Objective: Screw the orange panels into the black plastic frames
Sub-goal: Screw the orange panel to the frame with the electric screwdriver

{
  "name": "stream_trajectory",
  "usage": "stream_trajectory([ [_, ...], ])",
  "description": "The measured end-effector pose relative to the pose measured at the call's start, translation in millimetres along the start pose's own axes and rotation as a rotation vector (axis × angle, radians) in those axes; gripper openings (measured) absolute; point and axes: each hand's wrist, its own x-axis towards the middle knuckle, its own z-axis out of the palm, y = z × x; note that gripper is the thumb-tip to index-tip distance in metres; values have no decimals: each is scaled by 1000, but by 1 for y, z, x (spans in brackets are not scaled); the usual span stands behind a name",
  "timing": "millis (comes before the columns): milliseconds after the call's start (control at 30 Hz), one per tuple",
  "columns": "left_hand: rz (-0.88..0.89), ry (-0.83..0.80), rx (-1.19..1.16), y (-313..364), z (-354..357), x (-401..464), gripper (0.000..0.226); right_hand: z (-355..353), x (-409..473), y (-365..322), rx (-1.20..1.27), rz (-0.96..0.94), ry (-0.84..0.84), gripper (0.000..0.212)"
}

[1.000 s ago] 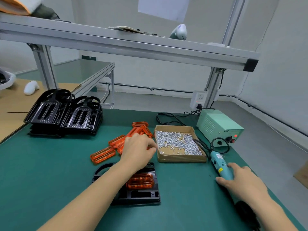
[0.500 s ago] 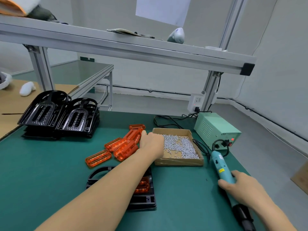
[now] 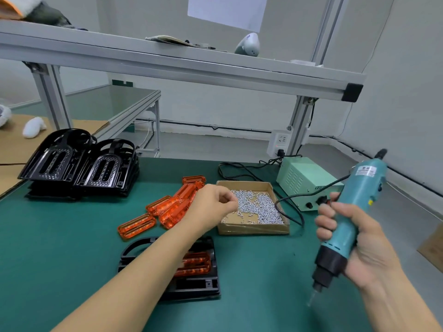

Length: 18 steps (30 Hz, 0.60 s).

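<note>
A black plastic frame [image 3: 191,285] lies flat near the table's front, with an orange panel [image 3: 195,263] seated in it; my left forearm crosses over part of both. My left hand [image 3: 211,206] hovers at the left edge of the cardboard box of screws [image 3: 254,207], fingers curled together; whether it pinches a screw is hidden. My right hand [image 3: 359,245] grips the teal electric screwdriver [image 3: 352,219], lifted off the table with its bit pointing down. A pile of loose orange panels [image 3: 167,207] lies left of the box.
Two stacks of black frames [image 3: 79,164] stand at the back left. A green power supply [image 3: 304,182] with cables sits behind the box. An aluminium shelf rail [image 3: 179,65] spans overhead. The green mat [image 3: 60,248] covers the table.
My right hand has picked the screwdriver up from the table and raised it upright. My left hand has moved from the orange panels to the screw box and curled its fingers.
</note>
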Motion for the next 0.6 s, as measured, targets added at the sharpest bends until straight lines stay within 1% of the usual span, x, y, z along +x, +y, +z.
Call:
stream_trajectory([
  [67,-30,-1,-263,1,-10,-23,9,11,2,4,74,-43,-14,20],
  [133,-86,-15,-452,-2,-17,-46,8,24,3,8,130,-84,-3,16],
  [167,-120,-19,-532,-3,-20,-58,3,30,4,10,160,-100,6,14],
  [200,-152,-15,-609,-4,-21,-69,7,37,5,13,192,-115,10,13],
  [267,-210,8,-745,-6,-22,-88,26,50,5,18,254,-151,-5,14],
  [333,-242,33,-837,-8,-23,-101,31,63,5,26,296,-189,-35,16],
  [400,-253,43,-900,-10,-24,-108,26,76,2,35,318,-234,-61,16],
  [600,-250,68,-943,-12,-25,-114,24,106,-2,51,335,-359,-114,13],
])
